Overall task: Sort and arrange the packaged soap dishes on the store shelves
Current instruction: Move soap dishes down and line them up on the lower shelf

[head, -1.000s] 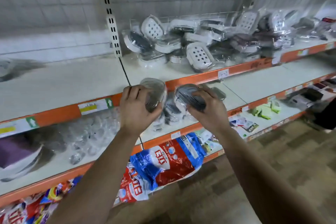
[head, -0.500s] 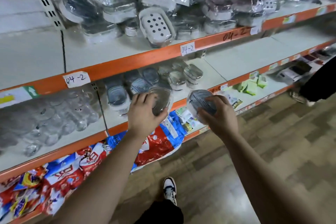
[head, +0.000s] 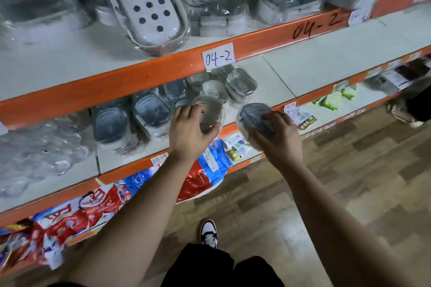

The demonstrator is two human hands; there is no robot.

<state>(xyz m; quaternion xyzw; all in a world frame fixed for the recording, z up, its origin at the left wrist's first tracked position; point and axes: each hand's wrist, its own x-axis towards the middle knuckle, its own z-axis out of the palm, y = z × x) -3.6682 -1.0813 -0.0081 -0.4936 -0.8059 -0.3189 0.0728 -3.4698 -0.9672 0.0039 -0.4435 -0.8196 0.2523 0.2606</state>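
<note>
Two packaged soap dishes are being held just over the front edge of the middle shelf point(head: 314, 70). A pale oval dish point(head: 211, 110) is being clamped in the grip of the left hand point(head: 190, 134), with the fingers curled over its near rim. A dark-lidded dish point(head: 255, 115) is being clamped in the grip of the right hand point(head: 281, 141), at 3 o'clock of the first. The two packs are near each other but apart.

A slip is being judged the main risk. Each pack is wrapped in glossy film and is being gripped from one side only, with bare floor point(head: 268, 205) below at 6 o'clock, so a loosened grip is likely to send a dish down past the shelf edge.

A second risk is being posed by crowding. Dark-lidded packs point(head: 151, 112) are lying close together at 9 to 10 o'clock of the left hand, and paler ones point(head: 241, 82) at 12 to 1 o'clock. A dish pushed in without a clear gap is likely to shove a neighbour out of line, or to be mixed into the wrong group.

On the upper shelf, at 12 o'clock, a white perforated dish point(head: 149, 7) is leaning close to the orange front rail point(head: 140, 77). It could be dislodged by a raised arm.
</note>
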